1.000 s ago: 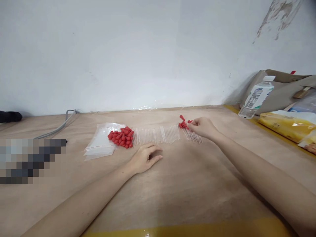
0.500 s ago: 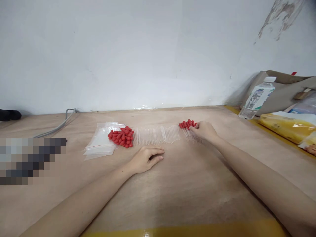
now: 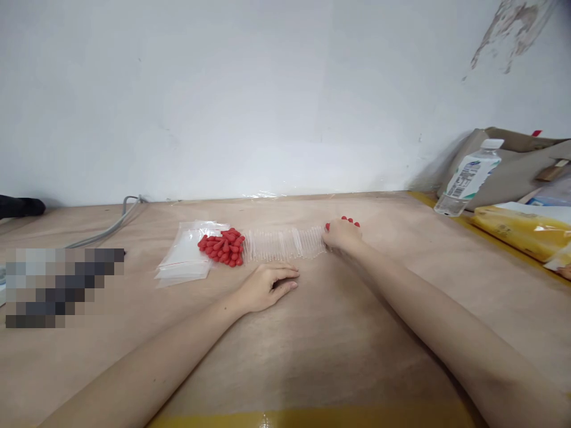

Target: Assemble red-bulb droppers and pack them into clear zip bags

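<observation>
My left hand (image 3: 267, 286) rests on the table with its fingers stretched out and holds nothing. Just beyond it lies a row of thin clear dropper tubes (image 3: 281, 244), side by side. At the row's right end, my right hand (image 3: 342, 235) is closed, its fingertips down by the last tubes; what they grip is hidden. Several red rubber bulbs (image 3: 350, 220) show behind that hand, and the tubes below them are covered by it. A heap of loose red rubber bulbs (image 3: 223, 246) sits left of the row, partly on clear zip bags (image 3: 182, 255).
A tilted-looking water bottle (image 3: 468, 178) stands at the right before a grey bag (image 3: 513, 172). Yellow packaging (image 3: 517, 229) lies nearby. At the left are a grey cable (image 3: 104, 232), a black object (image 3: 20, 206) and a blurred-out patch. A white wall rises behind the table.
My right hand has moved left from the red-bulbed droppers to the right end of the tube row, now covering most of those droppers. My left hand stays put; the view has shifted slightly.
</observation>
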The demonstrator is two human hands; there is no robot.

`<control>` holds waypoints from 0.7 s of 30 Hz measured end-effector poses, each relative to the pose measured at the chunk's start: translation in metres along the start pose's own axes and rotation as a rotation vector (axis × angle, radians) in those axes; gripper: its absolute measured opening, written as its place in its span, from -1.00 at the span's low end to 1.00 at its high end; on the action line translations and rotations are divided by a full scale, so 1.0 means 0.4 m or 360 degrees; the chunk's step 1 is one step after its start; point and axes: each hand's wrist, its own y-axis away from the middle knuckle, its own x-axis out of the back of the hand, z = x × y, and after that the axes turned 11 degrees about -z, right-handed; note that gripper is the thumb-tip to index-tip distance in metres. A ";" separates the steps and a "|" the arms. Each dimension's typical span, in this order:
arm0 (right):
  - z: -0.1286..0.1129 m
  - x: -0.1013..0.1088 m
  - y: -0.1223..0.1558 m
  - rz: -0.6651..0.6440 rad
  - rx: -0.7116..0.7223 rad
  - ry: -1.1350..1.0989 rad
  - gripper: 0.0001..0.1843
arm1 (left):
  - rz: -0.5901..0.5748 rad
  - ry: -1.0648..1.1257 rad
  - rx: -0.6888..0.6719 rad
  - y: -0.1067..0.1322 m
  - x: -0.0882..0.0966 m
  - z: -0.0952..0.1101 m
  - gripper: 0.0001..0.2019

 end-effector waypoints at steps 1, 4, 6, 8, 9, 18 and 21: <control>-0.003 0.001 -0.006 -0.0024 -0.0008 0.0000 -0.80 | -0.0001 -0.0003 -0.0001 0.000 0.000 0.000 -0.75; -0.011 0.004 -0.016 -0.0057 -0.0026 0.0008 -0.78 | -0.0009 -0.0008 -0.0004 -0.001 0.002 0.000 -0.75; -0.015 0.005 -0.014 -0.0037 -0.0020 0.0015 -0.75 | -0.0012 -0.0006 -0.0009 -0.001 0.003 -0.001 -0.75; -0.017 0.006 -0.003 -0.0006 -0.0014 0.0021 -0.75 | -0.0016 -0.0005 -0.0013 0.000 0.001 -0.003 -0.75; -0.017 0.006 0.007 0.0020 -0.0009 0.0024 -0.74 | -0.0020 -0.0006 -0.0016 0.001 -0.001 -0.003 -0.75; 0.058 -0.081 0.138 0.0355 0.1025 -0.0151 -0.80 | 0.0556 -0.0574 0.0263 0.004 0.067 -0.026 -0.79; 0.081 -0.123 0.154 0.0475 0.1230 -0.0317 -0.78 | 0.0620 -0.0866 0.0523 0.014 0.158 -0.092 -0.81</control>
